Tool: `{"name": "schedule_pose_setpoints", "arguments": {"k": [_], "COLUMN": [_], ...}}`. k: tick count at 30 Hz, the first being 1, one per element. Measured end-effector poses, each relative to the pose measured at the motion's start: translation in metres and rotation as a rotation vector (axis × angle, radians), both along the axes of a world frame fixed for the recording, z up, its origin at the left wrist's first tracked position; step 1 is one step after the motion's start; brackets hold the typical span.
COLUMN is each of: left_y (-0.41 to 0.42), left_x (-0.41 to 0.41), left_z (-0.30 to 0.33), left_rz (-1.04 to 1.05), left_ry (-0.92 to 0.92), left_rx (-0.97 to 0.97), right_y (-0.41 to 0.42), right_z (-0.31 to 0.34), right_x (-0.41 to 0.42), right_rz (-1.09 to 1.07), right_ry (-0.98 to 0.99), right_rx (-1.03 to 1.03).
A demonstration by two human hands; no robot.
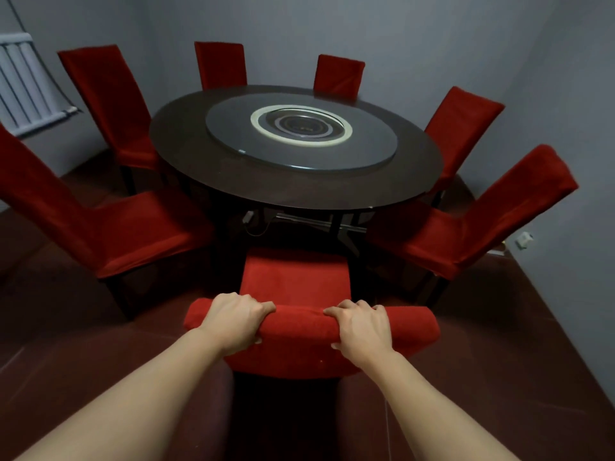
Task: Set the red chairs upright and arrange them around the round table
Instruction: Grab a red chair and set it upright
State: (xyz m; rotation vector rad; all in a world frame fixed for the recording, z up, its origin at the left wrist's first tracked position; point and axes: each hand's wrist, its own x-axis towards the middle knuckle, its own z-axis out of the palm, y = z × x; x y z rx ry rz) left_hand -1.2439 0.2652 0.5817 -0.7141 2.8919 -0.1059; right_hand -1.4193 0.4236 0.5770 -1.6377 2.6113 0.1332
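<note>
Item: near chair (293, 281), red cover, upright. You are holding it by the top rail of its backrest, so the whole frame can be steered from behind without stooping. It is standing on the floor (66, 327) at the near edge of the round desk (299, 184), seat facing inward, front of the seat just short of the rim.

Item: left hand (234, 319). Grip is wrapping over the rail left of centre, fingers curling down the front face.

Item: right hand (361, 324). Grip is matching it right of centre. The even spacing is probably keeping the chair square as it goes in.

Item: six further red chairs, all upright and facing the desk: near left (133, 234), far left (109, 104), two at the back (221, 63) (337, 74), far right (459, 124), near right (466, 227).

Item: glass turntable (299, 131), sitting at the desk's centre.

Item: radiator (23, 81), on the left wall.

Status, as judged: the ring is looking nearly complete; the chair in your hands is filling the last visible gap and may need only a short push inward.
</note>
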Motion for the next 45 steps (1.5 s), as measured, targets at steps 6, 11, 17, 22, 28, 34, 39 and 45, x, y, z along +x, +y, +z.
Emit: {"name": "schedule_pose_setpoints", "arguments": {"k": [6,11,17,22,28,34,39,45], "left_y": [-0.023,-0.04,-0.034,-0.02,-0.008,-0.009,-0.019,-0.044], "left_x": [-0.028,-0.054,-0.068,-0.064,-0.053,-0.054,-0.062,-0.069], "left_z": [0.005,0.02,0.015,0.002,-0.007,-0.006,-0.004,-0.001], "left_rz": [-0.01,-0.004,-0.01,-0.034,-0.024,-0.024,-0.051,-0.045], "left_ry": [0.033,0.074,0.089,0.067,0.057,0.05,0.046,0.03], "left_rx": [-0.029,-0.085,-0.08,-0.061,-0.034,-0.042,-0.023,-0.013], "right_y": [-0.023,-0.044,-0.041,-0.026,-0.015,-0.015,-0.021,-0.042], "right_z": [0.009,0.027,0.028,0.014,0.006,0.007,0.005,-0.001], "right_x": [-0.033,-0.06,-0.075,-0.072,-0.066,-0.069,-0.072,-0.077], "right_rz": [0.021,0.032,0.011,0.028,0.07,0.046,0.064,0.064], "right_ry": [-0.001,0.007,0.018,0.009,-0.031,-0.05,-0.018,-0.01], "right_rx": [0.006,0.016,0.029,0.039,0.059,0.063,0.036,-0.001]}}
